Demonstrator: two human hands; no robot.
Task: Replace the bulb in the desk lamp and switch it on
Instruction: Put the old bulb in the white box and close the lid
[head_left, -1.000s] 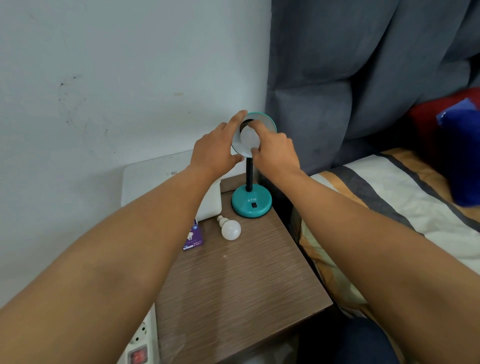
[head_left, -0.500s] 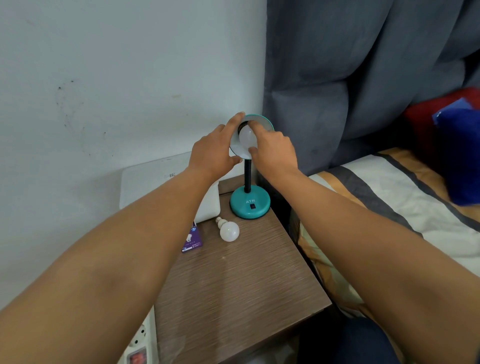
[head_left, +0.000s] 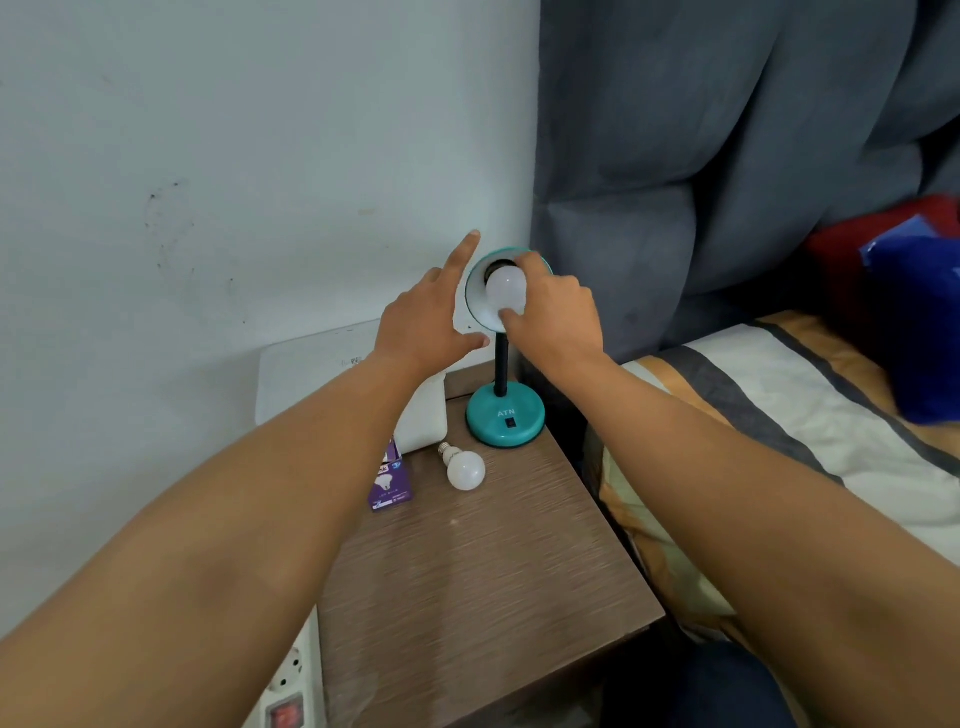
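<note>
Your left hand (head_left: 423, 322) has just come off the teal shade (head_left: 474, 306), fingers spread and free beside it, so the lamp is unbraced. Your right hand (head_left: 553, 317) pinches the fitted bulb (head_left: 505, 287) inside the shade. A spare bulb (head_left: 465, 469) lies below, near the lamp base (head_left: 505, 418).

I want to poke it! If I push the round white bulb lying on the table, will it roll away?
Probably yes. The loose bulb lies on its side on the smooth wooden table, and its round head looks apt to roll, likely curving around its narrower base. Nothing nearby blocks it toward the table's edge. It looks light, and it might break if it falls.
</note>
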